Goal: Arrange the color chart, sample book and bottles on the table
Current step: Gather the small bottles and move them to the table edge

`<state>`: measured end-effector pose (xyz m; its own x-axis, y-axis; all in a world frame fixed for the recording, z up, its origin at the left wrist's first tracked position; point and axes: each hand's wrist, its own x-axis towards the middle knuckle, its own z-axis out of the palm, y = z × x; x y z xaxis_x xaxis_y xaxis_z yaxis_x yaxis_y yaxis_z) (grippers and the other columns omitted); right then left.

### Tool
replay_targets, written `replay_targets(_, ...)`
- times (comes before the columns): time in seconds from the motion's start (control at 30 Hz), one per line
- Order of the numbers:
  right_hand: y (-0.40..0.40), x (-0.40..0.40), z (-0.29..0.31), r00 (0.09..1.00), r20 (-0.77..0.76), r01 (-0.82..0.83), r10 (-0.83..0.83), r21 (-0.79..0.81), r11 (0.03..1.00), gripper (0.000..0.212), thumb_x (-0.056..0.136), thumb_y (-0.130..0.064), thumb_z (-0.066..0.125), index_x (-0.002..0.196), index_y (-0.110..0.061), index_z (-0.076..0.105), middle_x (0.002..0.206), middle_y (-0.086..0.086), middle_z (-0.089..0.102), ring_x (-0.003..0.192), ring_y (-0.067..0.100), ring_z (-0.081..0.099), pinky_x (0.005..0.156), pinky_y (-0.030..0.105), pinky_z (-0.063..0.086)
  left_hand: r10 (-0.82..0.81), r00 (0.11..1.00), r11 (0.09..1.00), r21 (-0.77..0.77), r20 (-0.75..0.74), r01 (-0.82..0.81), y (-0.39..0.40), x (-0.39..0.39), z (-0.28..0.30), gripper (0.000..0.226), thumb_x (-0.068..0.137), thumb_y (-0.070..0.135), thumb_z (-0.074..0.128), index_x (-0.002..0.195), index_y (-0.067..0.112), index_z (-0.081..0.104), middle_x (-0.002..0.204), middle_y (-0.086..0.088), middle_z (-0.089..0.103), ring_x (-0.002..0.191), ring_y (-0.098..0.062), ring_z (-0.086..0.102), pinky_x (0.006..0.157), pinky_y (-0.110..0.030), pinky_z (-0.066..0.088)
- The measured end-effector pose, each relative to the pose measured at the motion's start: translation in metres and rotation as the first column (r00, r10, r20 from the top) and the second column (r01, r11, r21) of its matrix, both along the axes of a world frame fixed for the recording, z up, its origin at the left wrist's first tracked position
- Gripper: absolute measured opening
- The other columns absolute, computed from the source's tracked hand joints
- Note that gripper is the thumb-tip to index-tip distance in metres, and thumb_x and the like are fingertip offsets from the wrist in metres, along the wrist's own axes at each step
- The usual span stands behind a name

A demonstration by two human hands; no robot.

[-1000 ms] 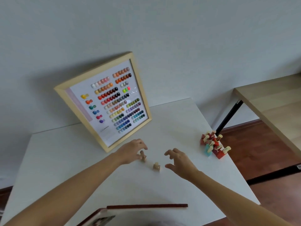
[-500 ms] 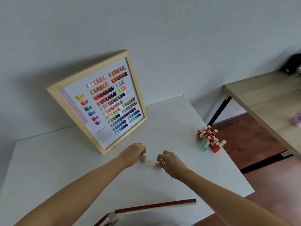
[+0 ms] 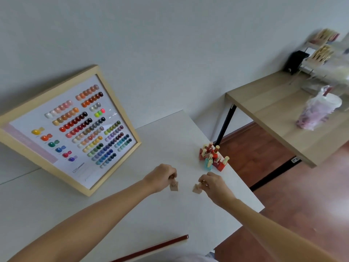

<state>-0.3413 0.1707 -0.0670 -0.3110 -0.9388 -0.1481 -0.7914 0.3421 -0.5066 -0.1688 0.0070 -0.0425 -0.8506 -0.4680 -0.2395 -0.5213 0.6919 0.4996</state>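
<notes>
Standing well along in the job, we judge it roughly two-thirds done; the table (image 3: pixel 132 214), white and square-cornered, carries everything; the chart (image 3: pixel 69 129), a pale wood frame with rows of glossy colour dots on white, already leans upright against the wall at the table's far left, which looks like its final place; the book (image 3: pixel 151 249), showing only a dark red edge at the near rim, lies flat close to our body, and we cannot tell whether it is settled or waits to be moved. A cluster (image 3: pixel 212 157) of red bottles and one blue, all with cream caps, stands packed together near the right edge; two beige bottles remain apart from it, near mid-table. Our left hand (image 3: pixel 161 177) is closed on the cap of the left bottle (image 3: pixel 174 186), which hangs upright; our right hand (image 3: pixel 212 184) pinches the cap of the right bottle (image 3: pixel 197 188), which tilts; whether either base touches the table we cannot tell. What is left, we reckon, is setting these two with the cluster and perhaps squaring the book.
</notes>
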Motion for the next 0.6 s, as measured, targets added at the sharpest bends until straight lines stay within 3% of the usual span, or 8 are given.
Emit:
replay_targets(0.23,0.035,-0.064,0.002,0.992,-0.022,0.124,-0.124,-0.029,0.992,0.014,0.093,-0.014,0.056,0.103,-0.013,0.066,0.099,0.002,0.060,0.083,0.015,0.055,0.073,0.021,0.047,-0.048,0.999,0.999,-0.025,-0.001,0.048,0.031,-0.082,0.006,0.013,0.086,0.013,0.066,0.096,0.004,0.066,0.100,-0.012,0.068,0.087,-0.024,0.062,0.073,-0.027,0.046)
replay_targets(0.4,0.047,-0.097,-0.003,0.988,-0.013,0.153,-0.154,-0.034,0.988,0.013,0.093,-0.014,0.058,0.103,-0.014,0.066,0.091,-0.006,0.050,0.076,0.013,0.054,0.066,0.020,0.046,-0.048,0.999,0.997,-0.059,0.006,0.049,0.052,-0.123,0.006,0.019,0.085,0.022,0.069,0.091,0.005,0.063,0.092,-0.013,0.069,0.083,-0.027,0.065,0.068,-0.027,0.046)
replay_targets(0.6,0.048,-0.122,-0.010,0.992,0.003,0.127,-0.127,-0.038,0.991,0.014,0.092,-0.013,0.059,0.104,-0.013,0.066,0.091,-0.003,0.051,0.076,0.017,0.058,0.066,0.024,0.051,-0.035,0.999,0.990,-0.133,0.022,0.038,0.071,-0.155,0.000,0.021,0.090,0.025,0.063,0.094,0.005,0.062,0.095,-0.013,0.070,0.087,-0.028,0.066,0.072,-0.032,0.050)
